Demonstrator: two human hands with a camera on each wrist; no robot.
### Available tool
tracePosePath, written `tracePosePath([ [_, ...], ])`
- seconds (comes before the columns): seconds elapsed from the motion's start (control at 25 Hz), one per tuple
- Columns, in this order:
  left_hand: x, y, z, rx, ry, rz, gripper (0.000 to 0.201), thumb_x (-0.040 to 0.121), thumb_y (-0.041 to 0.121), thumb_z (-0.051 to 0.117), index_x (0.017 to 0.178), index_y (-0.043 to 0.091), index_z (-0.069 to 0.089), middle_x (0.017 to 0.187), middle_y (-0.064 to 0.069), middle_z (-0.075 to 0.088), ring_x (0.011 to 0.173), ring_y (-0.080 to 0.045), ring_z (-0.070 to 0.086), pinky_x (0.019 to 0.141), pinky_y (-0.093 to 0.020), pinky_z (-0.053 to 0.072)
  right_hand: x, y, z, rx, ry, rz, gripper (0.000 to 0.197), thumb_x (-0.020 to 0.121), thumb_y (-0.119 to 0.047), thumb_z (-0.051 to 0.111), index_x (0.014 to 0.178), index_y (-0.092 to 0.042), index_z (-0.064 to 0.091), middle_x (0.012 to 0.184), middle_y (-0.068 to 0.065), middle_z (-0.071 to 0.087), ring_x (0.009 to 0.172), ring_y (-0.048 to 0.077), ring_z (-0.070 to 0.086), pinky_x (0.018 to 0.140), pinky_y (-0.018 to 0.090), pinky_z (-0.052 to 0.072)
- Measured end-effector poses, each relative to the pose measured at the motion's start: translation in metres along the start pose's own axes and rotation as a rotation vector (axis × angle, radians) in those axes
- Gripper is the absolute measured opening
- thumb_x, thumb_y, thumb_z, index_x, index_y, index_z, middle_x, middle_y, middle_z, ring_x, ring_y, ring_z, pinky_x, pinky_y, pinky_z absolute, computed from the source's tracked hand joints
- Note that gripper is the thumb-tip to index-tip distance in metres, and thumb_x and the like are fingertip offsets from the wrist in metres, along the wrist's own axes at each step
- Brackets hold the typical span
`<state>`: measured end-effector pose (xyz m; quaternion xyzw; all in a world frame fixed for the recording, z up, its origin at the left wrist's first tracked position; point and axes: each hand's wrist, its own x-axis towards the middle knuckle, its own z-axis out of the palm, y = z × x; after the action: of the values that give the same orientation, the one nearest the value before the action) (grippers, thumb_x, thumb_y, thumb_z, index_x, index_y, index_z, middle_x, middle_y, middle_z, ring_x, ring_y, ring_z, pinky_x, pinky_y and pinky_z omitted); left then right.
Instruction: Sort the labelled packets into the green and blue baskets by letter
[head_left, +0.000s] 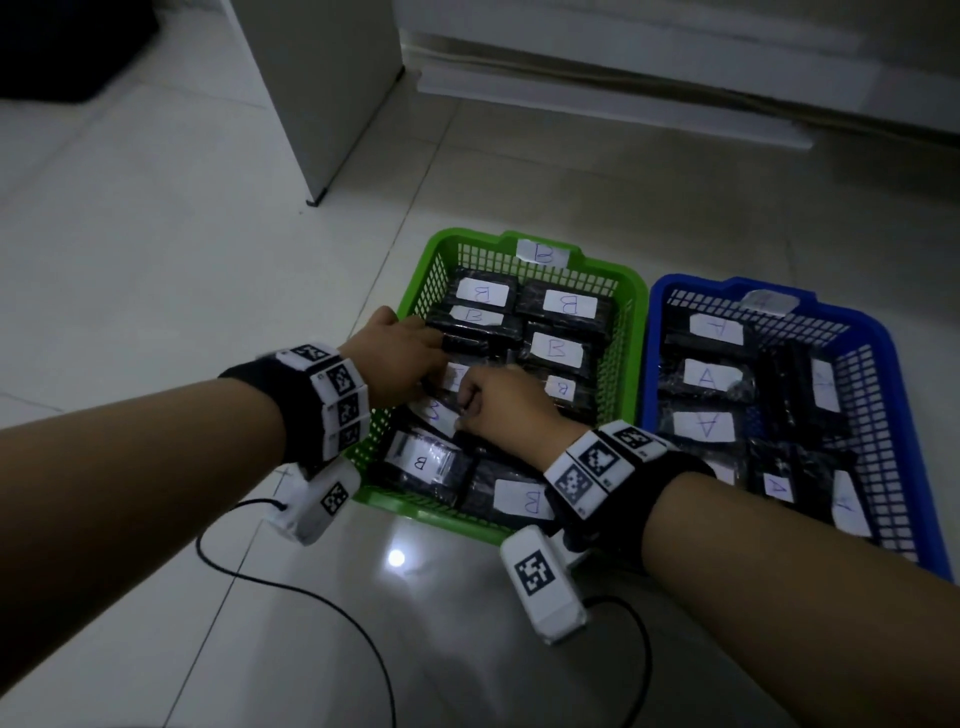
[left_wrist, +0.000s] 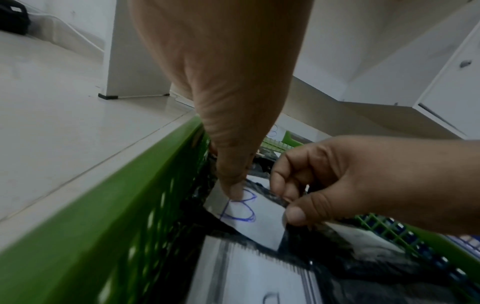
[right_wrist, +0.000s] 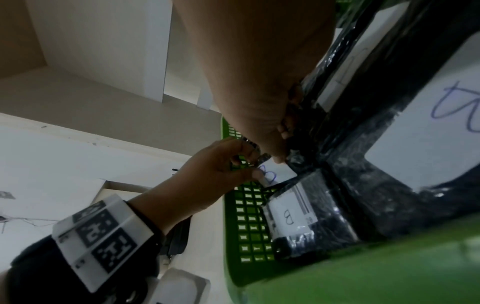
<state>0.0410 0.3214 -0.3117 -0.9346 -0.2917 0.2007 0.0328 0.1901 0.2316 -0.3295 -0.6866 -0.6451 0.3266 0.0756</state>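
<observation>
Pinching a B packet (head_left: 436, 413) inside the green basket (head_left: 415, 512), left hand (head_left: 400, 353) and right hand (head_left: 498, 402) both clamped on it. The blue basket (head_left: 649, 364) holds A packets (head_left: 706, 376), and no loose ones are in sight, so sorting looks nearly finished.

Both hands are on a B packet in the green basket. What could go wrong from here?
1. The right hand pinches only the thin wrap edge of the B packet, so it could slip or tear.
2. The green basket is already crowded with overlapping packets; set down by the left hand, this one might end tilted, covering a neighbour's label.
</observation>
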Motion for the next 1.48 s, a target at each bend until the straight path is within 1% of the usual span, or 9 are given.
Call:
tracePosePath([
  [0.12, 0.002, -0.012, -0.006, -0.149, -0.053, -0.051, 0.025, 0.086, 0.044, 0.054, 0.11, 0.037, 0.057, 0.115, 0.015, 0.058, 0.114, -0.015, 0.044, 0.092, -0.037, 0.029, 0.002, -0.002, -0.006, 0.216, 0.1, 0.075, 0.009, 0.086, -0.015, 0.062, 0.088, -0.023, 0.059, 0.088, 0.002, 0.067, 0.086, 0.023, 0.063, 0.075, 0.033, 0.054],
  [0.24, 0.001, -0.015, -0.007, -0.267, -0.04, -0.056, 0.02, 0.087, 0.039, 0.054, 0.106, 0.038, 0.058, 0.107, 0.015, 0.063, 0.111, -0.013, 0.05, 0.094, -0.038, 0.027, 0.004, 0.003, -0.01, 0.319, 0.06, 0.124, 0.008, 0.087, -0.012, 0.062, 0.089, -0.019, 0.064, 0.089, 0.0, 0.068, 0.086, 0.019, 0.063, 0.076, 0.03, 0.052],
  [0.36, -0.007, -0.009, -0.005, -0.241, -0.007, -0.003, 0.024, 0.081, 0.037, 0.061, 0.104, 0.037, 0.056, 0.105, 0.015, 0.059, 0.106, -0.01, 0.053, 0.094, -0.035, 0.028, 0.003, 0.003, 0.004, 0.113, 0.07, 0.068, 0.005, 0.082, -0.016, 0.068, 0.083, -0.02, 0.065, 0.095, -0.001, 0.065, 0.093, 0.021, 0.063, 0.081, 0.032, 0.052],
  [0.52, -0.016, 0.002, 0.0, -0.101, 0.014, 0.047, 0.026, 0.077, 0.04, 0.061, 0.101, 0.035, 0.055, 0.107, 0.013, 0.055, 0.103, -0.01, 0.056, 0.091, -0.035, 0.029, 0.001, 0.003, 0.018, -0.022, 0.177, -0.052, 0.009, 0.082, -0.018, 0.07, 0.089, -0.016, 0.065, 0.106, 0.005, 0.047, 0.099, 0.025, 0.05, 0.073, 0.029, 0.04],
  [0.72, -0.019, 0.007, 0.005, -0.055, 0.052, 0.034, 0.022, 0.077, 0.04, 0.058, 0.098, 0.032, 0.057, 0.105, 0.01, 0.055, 0.103, -0.015, 0.057, 0.09, -0.036, 0.03, 0.0, 0.009, 0.003, -0.146, 0.055, -0.125, 0.026, 0.081, -0.025, 0.071, 0.106, -0.02, 0.068, 0.109, 0.004, 0.049, 0.111, 0.026, 0.042, 0.09, 0.039, 0.044],
  [1.0, -0.005, 0.003, 0.0, -0.187, 0.047, 0.129, 0.065, 0.076, 0.049, 0.065, 0.134, 0.032, 0.04, 0.142, 0.007, 0.035, 0.128, -0.015, 0.04, 0.107, -0.037, 0.033, -0.027, 0.044, -0.036, -0.266, 0.051, 0.044, 0.042, 0.081, -0.027, 0.071, 0.119, -0.014, 0.059, 0.119, 0.009, 0.049, 0.117, 0.03, 0.044, 0.09, 0.034, 0.042],
  [1.12, 0.0, 0.007, 0.001, -0.152, 0.0, 0.124, 0.067, 0.075, 0.05, 0.066, 0.134, 0.033, 0.04, 0.143, 0.006, 0.034, 0.128, -0.017, 0.038, 0.105, -0.037, 0.036, -0.04, 0.057, -0.036, -0.243, -0.009, 0.104, 0.056, 0.078, -0.033, 0.075, 0.126, -0.014, 0.053, 0.123, 0.009, 0.046, 0.118, 0.029, 0.042, 0.091, 0.032, 0.04],
  [1.28, 0.006, 0.014, -0.004, -0.13, -0.076, 0.107, 0.066, 0.074, 0.046, 0.068, 0.131, 0.031, 0.039, 0.14, 0.003, 0.033, 0.126, -0.019, 0.039, 0.1, -0.039, 0.04, -0.044, 0.059, -0.028, -0.223, 0.031, 0.094, 0.052, 0.084, -0.028, 0.07, 0.13, -0.013, 0.05, 0.129, 0.01, 0.044, 0.123, 0.027, 0.036, 0.097, 0.031, 0.036],
  [1.48, 0.008, 0.006, -0.032, -0.138, -0.159, 0.107, 0.05, 0.081, 0.043, 0.063, 0.127, 0.028, 0.048, 0.139, 0.003, 0.039, 0.123, -0.017, 0.045, 0.096, -0.034, 0.045, -0.05, 0.067, -0.069, -0.154, -0.018, 0.035, 0.035, 0.088, -0.016, 0.062, 0.123, -0.011, 0.057, 0.121, 0.01, 0.049, 0.115, 0.026, 0.047, 0.084, 0.024, 0.038],
])
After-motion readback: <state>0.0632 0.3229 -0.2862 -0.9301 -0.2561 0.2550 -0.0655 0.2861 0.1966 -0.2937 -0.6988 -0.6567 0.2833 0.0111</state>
